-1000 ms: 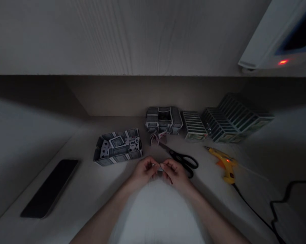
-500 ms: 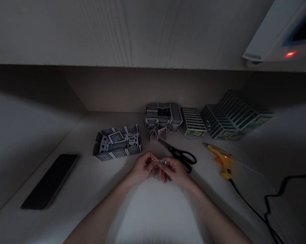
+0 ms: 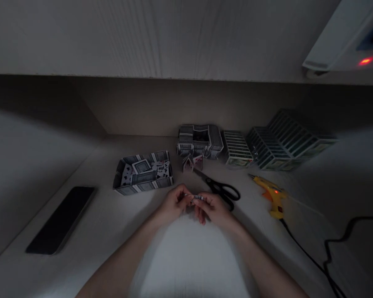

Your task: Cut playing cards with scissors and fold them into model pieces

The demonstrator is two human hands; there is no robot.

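Observation:
My left hand and my right hand meet low in the middle of the view. Between their fingertips they pinch a small patterned card piece, mostly covered by the fingers. Black-handled scissors lie just behind my right hand, blades pointing away to the left. Beyond the hands stands a small folded card piece. An open box made of cards, holding loose playing cards, sits behind my left hand.
A phone lies at the left. Against the back are a grey card structure and striped green ones. A yellow glue gun with a red light lies at the right, its black cable trailing forward. A shelf overhangs.
The view has shifted slightly. Both hands stay nearly in place, still pinching the small card piece, which looks slightly more tilted.

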